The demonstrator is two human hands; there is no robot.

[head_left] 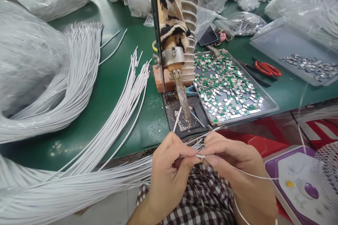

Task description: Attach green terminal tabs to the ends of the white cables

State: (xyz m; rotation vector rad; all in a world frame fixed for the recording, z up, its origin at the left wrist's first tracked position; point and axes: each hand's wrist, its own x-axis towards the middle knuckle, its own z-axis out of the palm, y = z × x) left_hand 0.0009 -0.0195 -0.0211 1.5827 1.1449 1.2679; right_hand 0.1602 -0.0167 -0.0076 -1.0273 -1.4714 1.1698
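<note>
My left hand (171,161) is closed in a pinch on a thin white cable (200,156), close in front of the table edge. My right hand (235,168) pinches the same cable from the other side, and the fingertips nearly meet. What lies between the right fingertips is partly hidden. Just beyond the hands, a soldering iron (182,95) is clamped pointing down over a dark, solder-spattered pad (194,105). A white strand rises from behind my left hand to the iron's tip. A thick bundle of white cables (105,179) runs in from the left behind my left hand.
More white cables (129,91) lie on the green table (121,17), with plastic-wrapped bundles at left. Right of the iron, a tray (269,107) holds small green-and-silver pieces. Beyond are red-handled pliers (268,68) and a bin (264,38) of metal parts. A purple-and-white fan (298,168) stands at lower right.
</note>
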